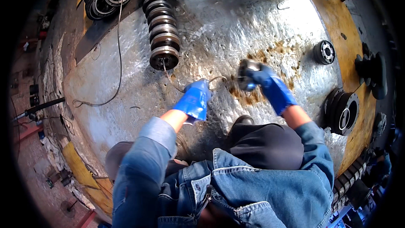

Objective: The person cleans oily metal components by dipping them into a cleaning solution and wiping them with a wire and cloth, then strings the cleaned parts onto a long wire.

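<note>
My left hand (pixel 196 96), in a blue glove, is closed around a thin wire cable (pixel 172 82). One end of the cable runs out of the near end of a long row of dark metal rings (pixel 164 38), and a loop (pixel 218 89) of it sticks out to the right of my fingers. My right hand (pixel 268 83), also blue-gloved, grips a round metal ring (pixel 244 75) by its right side. That ring is smeared by motion, so its details are hard to make out. It is apart from the cable loop.
A worn metal plate (pixel 202 29) with brown stains lies under the work. Another cable (pixel 120 55) trails at left from a pile of rings (pixel 103 0). At right are a small flanged disc (pixel 325 52) and a larger ringed part (pixel 341 112). A dark rod (pixel 45 104) reaches the left edge.
</note>
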Available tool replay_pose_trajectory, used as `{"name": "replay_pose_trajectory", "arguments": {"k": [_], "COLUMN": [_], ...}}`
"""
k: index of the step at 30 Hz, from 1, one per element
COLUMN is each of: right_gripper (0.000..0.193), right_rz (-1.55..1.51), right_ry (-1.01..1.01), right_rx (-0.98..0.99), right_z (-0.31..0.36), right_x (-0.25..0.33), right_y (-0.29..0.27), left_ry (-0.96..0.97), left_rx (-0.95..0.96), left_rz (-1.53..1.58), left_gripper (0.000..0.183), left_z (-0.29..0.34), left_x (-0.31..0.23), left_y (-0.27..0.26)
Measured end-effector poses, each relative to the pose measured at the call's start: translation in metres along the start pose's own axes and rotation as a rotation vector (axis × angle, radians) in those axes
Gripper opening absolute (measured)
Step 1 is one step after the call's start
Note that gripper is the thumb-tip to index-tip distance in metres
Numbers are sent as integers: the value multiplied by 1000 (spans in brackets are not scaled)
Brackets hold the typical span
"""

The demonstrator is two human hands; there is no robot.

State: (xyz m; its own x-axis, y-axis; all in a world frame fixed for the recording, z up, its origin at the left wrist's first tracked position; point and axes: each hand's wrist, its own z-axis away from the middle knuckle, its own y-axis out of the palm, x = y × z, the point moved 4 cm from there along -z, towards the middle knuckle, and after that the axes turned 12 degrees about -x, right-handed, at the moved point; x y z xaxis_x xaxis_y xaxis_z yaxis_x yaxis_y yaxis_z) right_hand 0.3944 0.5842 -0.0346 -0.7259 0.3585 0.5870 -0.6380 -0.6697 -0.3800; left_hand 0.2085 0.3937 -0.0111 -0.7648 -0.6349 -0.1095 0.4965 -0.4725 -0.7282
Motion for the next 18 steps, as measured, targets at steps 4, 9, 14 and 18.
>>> {"name": "replay_pose_trajectory", "arguments": {"k": [4,9,14,18], "right_gripper": [76,53,48,62], "right_rz": [109,-440,-477,-464], "right_ry": [-212,-202,-313,-183], "right_rx": [115,265,77,182], "right_z": [14,-4,-22,-7], "right_x": [18,-21,-48,-32], "right_y": [91,111,94,95], "left_ry": [-22,-237,-113,-86], "left_rx": [-3,7,-21,-22], "left_rz": [-147,255,156,170], "left_gripper": [36,36,38,41], "left_z": [-46,-29,-36,-48], "left_x": [24,16,2,15], "left_y": [55,43,36,58]}}
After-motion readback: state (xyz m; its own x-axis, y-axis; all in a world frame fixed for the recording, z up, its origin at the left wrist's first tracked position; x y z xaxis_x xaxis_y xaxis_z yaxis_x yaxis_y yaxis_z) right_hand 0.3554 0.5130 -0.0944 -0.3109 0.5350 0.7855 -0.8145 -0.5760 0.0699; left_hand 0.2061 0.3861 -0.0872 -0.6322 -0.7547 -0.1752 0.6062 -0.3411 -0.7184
